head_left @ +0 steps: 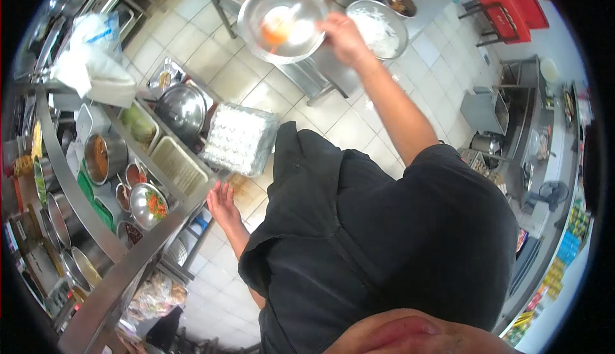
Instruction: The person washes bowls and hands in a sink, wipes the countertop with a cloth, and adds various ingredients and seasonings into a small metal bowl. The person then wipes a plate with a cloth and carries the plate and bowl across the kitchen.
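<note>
Blurred orange contents point(275, 32), possibly egg, are hard to make out in the metal bowl point(296, 41). Its right rim is gripped by the right hand point(346, 38), well beyond the left hand point(225, 208), held loosely spread beside the steel rail point(146, 259).

Silver mixing bowl point(252, 26), orange patch point(274, 32) inside, white powder point(378, 34) beside it, red chair point(506, 13) farther right, cream gridded tiles point(240, 80) below.

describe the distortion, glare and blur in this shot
Head view: fisheye distortion bows the long grey metal rail, corners go black; head view: highlights glint on the round silver metal lid; head view: the wide silver metal bowl and bare right hand look slightly blurred.
</note>
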Demonstrator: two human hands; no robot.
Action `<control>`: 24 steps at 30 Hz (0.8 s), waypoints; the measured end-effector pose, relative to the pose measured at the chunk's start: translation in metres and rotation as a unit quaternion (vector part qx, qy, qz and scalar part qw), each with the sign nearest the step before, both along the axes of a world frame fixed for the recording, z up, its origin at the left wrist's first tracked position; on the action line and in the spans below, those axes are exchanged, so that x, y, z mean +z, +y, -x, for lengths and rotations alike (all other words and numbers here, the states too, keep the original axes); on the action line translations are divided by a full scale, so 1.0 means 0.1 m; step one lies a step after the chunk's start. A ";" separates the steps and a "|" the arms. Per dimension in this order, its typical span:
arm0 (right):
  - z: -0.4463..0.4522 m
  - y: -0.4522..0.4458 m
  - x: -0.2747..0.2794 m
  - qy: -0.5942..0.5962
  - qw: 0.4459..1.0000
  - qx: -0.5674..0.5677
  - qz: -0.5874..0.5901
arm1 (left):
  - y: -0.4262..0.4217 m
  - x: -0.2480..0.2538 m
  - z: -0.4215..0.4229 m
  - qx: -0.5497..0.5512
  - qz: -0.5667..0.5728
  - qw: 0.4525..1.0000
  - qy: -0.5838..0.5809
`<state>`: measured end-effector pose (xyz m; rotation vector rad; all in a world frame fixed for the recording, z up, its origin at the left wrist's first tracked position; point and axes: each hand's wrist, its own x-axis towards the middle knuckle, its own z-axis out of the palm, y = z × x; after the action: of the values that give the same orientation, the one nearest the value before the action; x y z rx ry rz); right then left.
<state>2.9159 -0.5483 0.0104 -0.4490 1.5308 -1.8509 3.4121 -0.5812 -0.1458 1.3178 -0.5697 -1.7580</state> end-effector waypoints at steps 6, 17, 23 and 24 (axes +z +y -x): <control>1.79 1.36 0.09 0.041 0.977 -0.195 0.071 | 0.29 -0.19 -0.33 0.021 -0.018 0.999 0.015; 2.55 2.77 -1.27 -0.146 0.804 -0.576 0.037 | 0.41 -0.05 -1.22 0.152 -0.004 0.985 -0.076; 3.44 2.56 -1.48 0.001 0.894 -0.433 -0.118 | 0.31 0.36 -1.61 0.194 0.027 0.975 -0.106; 3.71 2.61 -1.54 0.233 0.803 -0.255 -0.486 | 0.27 0.31 -1.74 0.206 0.026 0.971 -0.121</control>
<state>2.5448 -0.2871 -0.1433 0.0372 2.8869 -1.0202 3.5858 -0.5542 -0.1153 1.5016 -0.4326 -1.2472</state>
